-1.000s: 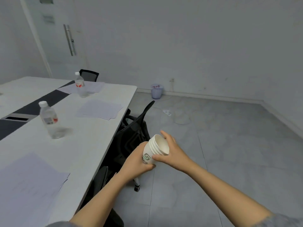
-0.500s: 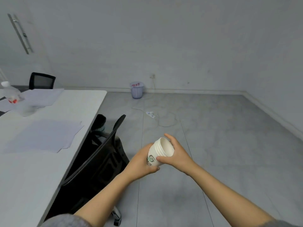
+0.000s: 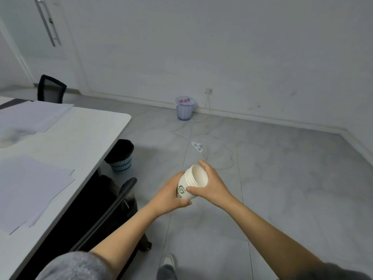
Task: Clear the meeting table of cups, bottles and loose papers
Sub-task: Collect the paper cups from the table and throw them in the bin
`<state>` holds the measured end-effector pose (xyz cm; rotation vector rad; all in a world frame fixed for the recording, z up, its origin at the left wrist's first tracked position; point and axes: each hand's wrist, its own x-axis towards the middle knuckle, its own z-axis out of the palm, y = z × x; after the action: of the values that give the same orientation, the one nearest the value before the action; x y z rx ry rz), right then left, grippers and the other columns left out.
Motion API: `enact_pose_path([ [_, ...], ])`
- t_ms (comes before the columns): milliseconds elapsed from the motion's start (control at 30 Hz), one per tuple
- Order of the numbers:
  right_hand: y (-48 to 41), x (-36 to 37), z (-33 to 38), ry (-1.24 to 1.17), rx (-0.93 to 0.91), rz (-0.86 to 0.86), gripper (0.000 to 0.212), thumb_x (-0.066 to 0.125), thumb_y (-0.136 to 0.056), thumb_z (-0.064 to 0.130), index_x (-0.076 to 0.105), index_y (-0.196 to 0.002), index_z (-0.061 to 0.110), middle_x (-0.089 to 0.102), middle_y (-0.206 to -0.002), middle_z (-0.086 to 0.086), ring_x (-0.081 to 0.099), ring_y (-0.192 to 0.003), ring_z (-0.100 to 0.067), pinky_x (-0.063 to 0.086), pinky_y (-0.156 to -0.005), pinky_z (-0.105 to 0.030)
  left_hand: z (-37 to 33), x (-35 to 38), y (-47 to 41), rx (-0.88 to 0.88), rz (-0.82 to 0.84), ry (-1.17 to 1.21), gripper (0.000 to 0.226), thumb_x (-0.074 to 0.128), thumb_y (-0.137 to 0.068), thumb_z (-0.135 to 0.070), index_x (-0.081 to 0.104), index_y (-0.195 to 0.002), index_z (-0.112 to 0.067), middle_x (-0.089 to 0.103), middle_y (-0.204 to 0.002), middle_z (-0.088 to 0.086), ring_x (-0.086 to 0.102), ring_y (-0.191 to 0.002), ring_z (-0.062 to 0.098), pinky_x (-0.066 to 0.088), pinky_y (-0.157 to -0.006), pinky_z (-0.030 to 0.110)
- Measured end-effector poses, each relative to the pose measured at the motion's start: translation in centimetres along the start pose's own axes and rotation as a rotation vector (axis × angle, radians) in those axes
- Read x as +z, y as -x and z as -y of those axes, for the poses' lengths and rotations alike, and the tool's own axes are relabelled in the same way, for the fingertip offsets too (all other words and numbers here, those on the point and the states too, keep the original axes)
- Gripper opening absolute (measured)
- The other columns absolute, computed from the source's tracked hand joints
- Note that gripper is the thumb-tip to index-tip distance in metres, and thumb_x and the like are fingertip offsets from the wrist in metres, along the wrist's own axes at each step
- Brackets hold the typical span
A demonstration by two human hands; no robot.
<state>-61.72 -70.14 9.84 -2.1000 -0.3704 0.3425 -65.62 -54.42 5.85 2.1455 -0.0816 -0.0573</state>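
Both hands clasp a stack of white paper cups (image 3: pixel 192 181) held tilted over the grey floor, the left hand (image 3: pixel 171 197) wrapped under its base and the right hand (image 3: pixel 212 183) gripping near the rim. Left of them stands the white meeting table (image 3: pixel 84 142), with loose papers (image 3: pixel 30 188) on it. A lilac bin (image 3: pixel 185 108) stands by the far wall.

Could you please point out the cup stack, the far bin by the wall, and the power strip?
cup stack (image 3: pixel 188 185): head view, printed side wall.
far bin (image 3: pixel 184 111): head view, lattice wall.
power strip (image 3: pixel 196 146): head view, top face.
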Motion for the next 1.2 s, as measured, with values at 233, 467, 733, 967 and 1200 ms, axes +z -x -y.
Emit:
enact_pose_path([
  [233,-17.0,-2.2,0.3,0.029,0.023,-0.004,0.088,0.077,-0.072,0.021,0.026,-0.143,0.024,0.034,-0.139,-0.005,0.040,-0.127,-0.018,0.032,-0.096,-0.020,7.5,-6.1,-14.3,-0.242,-0.039,-0.102,0.092,0.076,-0.074,-0.022,0.020,-0.147,-0.015,0.036,-0.142,0.006,0.038,-0.131,0.021,0.032,-0.105,0.028],
  [467,-30.4,-3.4,0.1,0.091,0.130,0.021,0.084,0.076,-0.073,0.025,0.028,-0.142,0.024,0.032,-0.139,-0.008,0.039,-0.127,-0.022,0.036,-0.104,-0.032,14.5,-12.1,-24.0,-0.462,-0.176,-0.146,0.075,0.067,-0.083,-0.027,0.026,-0.144,-0.014,0.038,-0.144,0.014,0.039,-0.132,0.027,0.037,-0.105,0.037],
  [733,-41.7,-2.1,-1.5,0.172,0.161,0.131,0.079,0.073,-0.077,0.032,0.029,-0.141,0.022,0.036,-0.134,-0.009,0.042,-0.122,-0.022,0.032,-0.089,-0.024,19.2,-15.0,-30.0,-0.585,-0.245,-0.106,0.069,0.062,-0.086,-0.024,0.026,-0.144,-0.013,0.035,-0.145,0.014,0.039,-0.132,0.029,0.038,-0.104,0.037],
  [967,-57.2,-2.6,-1.3,0.132,0.076,0.190,0.070,0.068,-0.081,0.038,0.032,-0.139,0.022,0.037,-0.132,-0.009,0.046,-0.109,-0.021,0.032,-0.085,-0.023,21.7,-20.1,-41.2,-0.660,-0.367,-0.145,0.068,0.062,-0.086,-0.023,0.026,-0.143,-0.013,0.039,-0.141,0.017,0.040,-0.130,0.030,0.038,-0.103,0.036],
  [1200,-69.4,-1.1,0.5,0.345,-0.065,0.500,0.082,0.068,-0.076,0.027,0.022,-0.143,0.028,0.032,-0.130,-0.007,0.037,-0.127,-0.025,0.033,-0.103,-0.030,22.0,-24.1,-49.5,-0.748,-0.496,-0.164,0.062,0.060,-0.087,-0.025,0.032,-0.141,-0.011,0.044,-0.138,0.016,0.042,-0.127,0.032,0.038,-0.103,0.037],
])
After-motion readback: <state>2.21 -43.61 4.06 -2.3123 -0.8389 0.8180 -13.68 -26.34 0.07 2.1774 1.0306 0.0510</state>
